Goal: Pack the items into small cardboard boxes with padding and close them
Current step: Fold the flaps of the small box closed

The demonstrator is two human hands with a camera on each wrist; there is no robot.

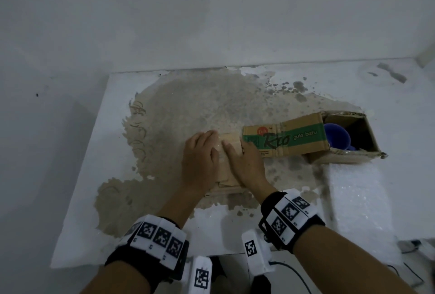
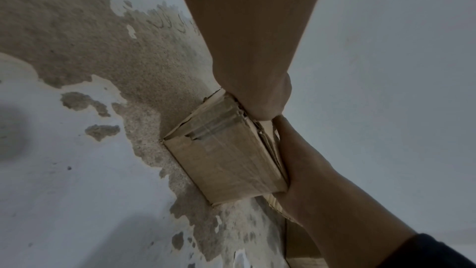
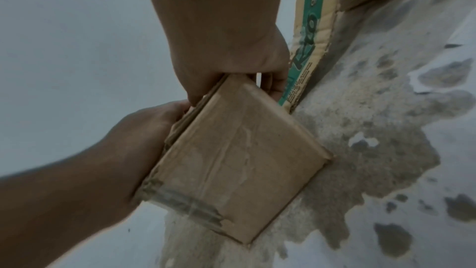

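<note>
A small closed cardboard box stands on the worn table top, mostly hidden under both hands in the head view. My left hand lies flat on its top, fingers straight, pressing down. My right hand rests beside it on the top. In the right wrist view its outer fingers bend down over the box's far edge, so the right hand grips the box. The left wrist view shows a taped side of the box, the left hand above it and the right hand alongside.
Right behind the small box a bigger open carton lies with its green printed flap touching my right hand. A blue cup sits inside the carton. White padding sheet lies at the front right. A wall rises behind the table.
</note>
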